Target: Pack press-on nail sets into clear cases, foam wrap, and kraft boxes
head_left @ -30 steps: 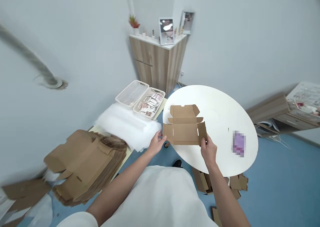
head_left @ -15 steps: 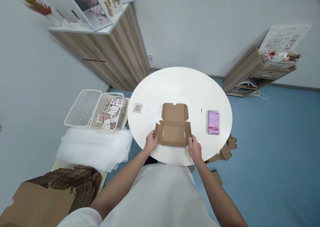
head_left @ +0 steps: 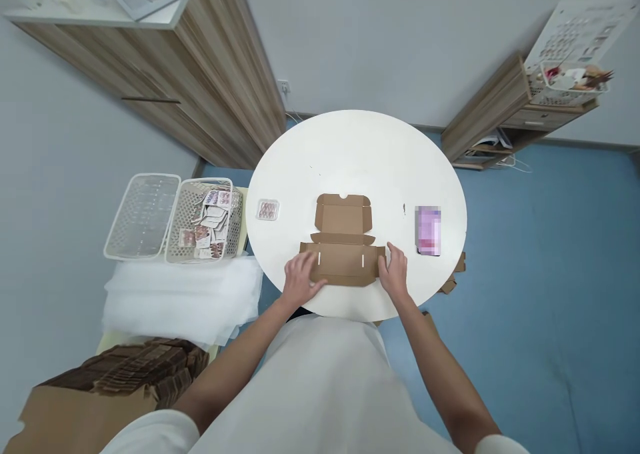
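A brown cardboard box blank point(head_left: 341, 262) lies unfolded on the round white table point(head_left: 360, 154), with its lid panel toward the far side. My left hand point(head_left: 300, 277) rests over the blank's left side flap, fingers apart and thumb by the near edge. At the right side flap is my right hand point(head_left: 395, 271), its fingers spread and its thumb at the flap. Left of the blank sits a small clear plastic case point(head_left: 268, 209) with pinkish pieces inside. A pink-purple item point(head_left: 429, 231), blurred by pixels, lies to the right.
Left of the table stand a white basket of small cards point(head_left: 204, 221) and another white basket point(head_left: 143, 217). Nearer are white foam sheets point(head_left: 180, 297) and a stack of flat cardboard point(head_left: 125, 374). A wooden cabinet point(head_left: 215, 67) and a shelf unit point(head_left: 493, 117) stand behind.
Both side flaps of the blank have gone from raised to nearly flat. My hands have loosened from its edges, the left one moving over the flap. The camera view has shifted.
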{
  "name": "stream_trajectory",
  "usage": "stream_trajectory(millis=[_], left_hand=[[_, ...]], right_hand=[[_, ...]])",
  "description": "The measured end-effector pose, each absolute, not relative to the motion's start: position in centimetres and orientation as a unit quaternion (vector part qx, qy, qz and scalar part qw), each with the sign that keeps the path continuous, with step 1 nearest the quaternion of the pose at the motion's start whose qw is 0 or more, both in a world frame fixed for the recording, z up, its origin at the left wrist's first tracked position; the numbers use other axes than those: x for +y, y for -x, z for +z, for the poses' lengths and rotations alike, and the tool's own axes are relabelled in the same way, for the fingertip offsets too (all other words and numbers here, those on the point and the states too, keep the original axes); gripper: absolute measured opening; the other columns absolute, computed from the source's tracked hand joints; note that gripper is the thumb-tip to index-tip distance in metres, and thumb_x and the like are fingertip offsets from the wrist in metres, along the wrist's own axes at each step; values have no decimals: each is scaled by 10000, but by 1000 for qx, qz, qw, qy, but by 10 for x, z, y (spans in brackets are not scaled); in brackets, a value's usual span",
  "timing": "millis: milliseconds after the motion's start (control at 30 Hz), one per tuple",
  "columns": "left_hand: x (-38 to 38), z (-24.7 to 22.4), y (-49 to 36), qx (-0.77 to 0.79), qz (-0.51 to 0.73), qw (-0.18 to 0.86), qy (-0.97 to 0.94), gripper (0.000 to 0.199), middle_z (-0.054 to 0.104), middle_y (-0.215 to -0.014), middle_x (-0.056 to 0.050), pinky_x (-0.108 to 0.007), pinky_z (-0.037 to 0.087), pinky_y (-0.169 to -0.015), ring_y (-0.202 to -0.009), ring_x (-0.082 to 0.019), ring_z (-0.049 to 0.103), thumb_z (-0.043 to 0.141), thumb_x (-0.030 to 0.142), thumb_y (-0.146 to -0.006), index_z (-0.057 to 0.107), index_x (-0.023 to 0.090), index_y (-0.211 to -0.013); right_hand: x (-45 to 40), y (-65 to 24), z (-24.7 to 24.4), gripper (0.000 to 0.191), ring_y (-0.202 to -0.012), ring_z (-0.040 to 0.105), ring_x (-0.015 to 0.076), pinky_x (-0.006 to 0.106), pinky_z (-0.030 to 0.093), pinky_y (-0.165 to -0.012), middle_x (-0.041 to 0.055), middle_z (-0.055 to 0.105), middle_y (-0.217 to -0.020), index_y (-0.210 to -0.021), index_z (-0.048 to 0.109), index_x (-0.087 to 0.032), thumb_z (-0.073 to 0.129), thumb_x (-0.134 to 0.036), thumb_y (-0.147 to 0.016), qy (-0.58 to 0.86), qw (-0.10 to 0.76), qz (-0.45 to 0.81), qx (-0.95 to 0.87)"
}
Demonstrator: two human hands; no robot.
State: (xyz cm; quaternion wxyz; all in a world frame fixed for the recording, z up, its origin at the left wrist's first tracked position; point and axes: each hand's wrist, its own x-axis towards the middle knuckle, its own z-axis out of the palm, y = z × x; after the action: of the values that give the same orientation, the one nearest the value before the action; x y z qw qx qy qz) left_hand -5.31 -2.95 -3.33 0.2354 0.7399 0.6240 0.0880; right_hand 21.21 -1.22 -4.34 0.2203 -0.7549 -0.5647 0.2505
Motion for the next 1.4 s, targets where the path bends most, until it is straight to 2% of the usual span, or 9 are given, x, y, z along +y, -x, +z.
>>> stream_trajectory(millis=[133,233,433,567,667,867,1033,1200,1400], left_hand=[[-35,-37,45,490,17,226,-842,380,544,-1134,-76,-466,190,-983,-1100,-258,438,567,296,-745,496,245,-1115],[-36,-48,39,500,-22,186,-845,258,580,-1031,-66,-475,213,-953,-937,-216,524,475,165,-788,537,223,-1032],[-31,-55,36,495,-49,152,-854,385,590,-1026,-83,-443,246,-946,-908,-198,552,345,35,-780,542,206,-1062],[-24,-45,36,518,-16,118,-847,545,348,-1363,-133,-455,190,-996,-1240,-268,316,430,139,-763,343,194,-1298],[-17,-39,34,522,-30,110,-845,746,186,-1442,-123,-493,108,-1027,-1322,-282,124,507,186,-702,179,167,-1372],[-4,-40,34,498,-86,134,-852,897,175,-1447,-107,-535,29,-1036,-1332,-313,-5,594,204,-617,129,171,-1384],[-4,-44,37,492,-84,148,-854,877,220,-1430,-115,-542,29,-1036,-1330,-314,32,596,199,-616,156,180,-1375],[-7,-42,37,486,-70,158,-856,930,237,-1422,-118,-531,28,-1039,-1329,-317,48,652,206,-576,166,196,-1368],[-29,-46,68,631,25,190,-752,1139,34,-1457,-165,-556,98,-1018,-1322,-363,1,740,405,-493,63,179,-1381]], right_hand=[[42,-209,-38,495,-1138,432,223,383,342,-937,94,496,-1230,-1226,408,-194,446,-400,-778,736,231,355,-527],[72,-206,-44,487,-939,576,174,294,446,-785,82,593,-1103,-1201,416,-198,481,-389,-759,734,262,469,-416],[74,-202,-57,278,-689,619,135,243,457,-625,15,676,-780,-980,549,-197,472,-242,-717,744,244,481,-395],[56,-200,-52,258,-629,596,130,227,423,-552,-4,666,-715,-925,573,-203,487,-262,-690,756,227,443,-426],[43,-197,-45,260,-616,585,133,227,408,-545,-8,659,-688,-920,580,-201,496,-259,-681,764,209,420,-443],[17,-189,-35,388,-840,595,182,305,437,-721,55,659,-921,-1117,507,-185,413,-309,-762,768,182,359,-498],[-20,-181,-31,863,-1302,200,282,463,173,-1021,125,262,-1415,-1362,190,-154,571,-472,-655,668,93,197,-712],[-41,-169,-41,1056,-1339,26,272,492,46,-1039,96,150,-1454,-1388,48,-170,666,-407,-565,579,-49,162,-798],[-39,-161,-51,988,-1338,32,256,485,70,-1032,98,184,-1444,-1386,54,-170,637,-309,-600,607,-68,147,-778]])
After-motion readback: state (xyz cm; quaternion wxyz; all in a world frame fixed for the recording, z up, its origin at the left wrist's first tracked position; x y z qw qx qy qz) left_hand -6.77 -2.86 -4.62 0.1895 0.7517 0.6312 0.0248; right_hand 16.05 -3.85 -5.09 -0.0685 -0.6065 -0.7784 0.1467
